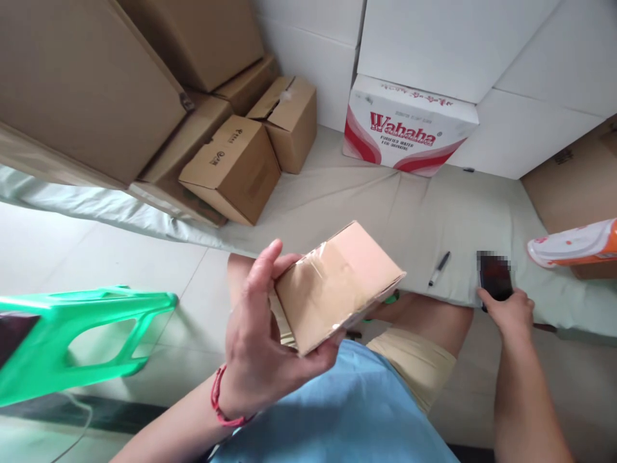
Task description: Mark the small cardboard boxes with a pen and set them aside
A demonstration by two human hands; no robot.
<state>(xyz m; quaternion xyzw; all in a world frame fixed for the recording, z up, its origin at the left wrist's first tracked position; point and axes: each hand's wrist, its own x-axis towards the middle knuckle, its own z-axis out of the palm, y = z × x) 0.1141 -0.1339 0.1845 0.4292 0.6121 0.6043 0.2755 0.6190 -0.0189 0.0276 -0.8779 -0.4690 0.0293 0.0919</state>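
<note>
Stool [106, 303], green, at left edge. Brown cartons [245, 183] stacked upper left. Left hand [253, 347] just left of lower center, fingers wrapped around small taped cardboard box [332, 286], which is tilted at frame center. Red-and-white Wahaha carton [409, 125] upper right of center. Pen [439, 269] lies on pale cloth [475, 206], right of center. Right hand [515, 312] at right, fingers holding dark phone [496, 280]. Orange-and-white pack [578, 243] at far right edge.

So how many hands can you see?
2. The left hand, near the middle, holds a small cardboard box; the right hand, toward the right, holds a dark phone. No other hands show.
</note>
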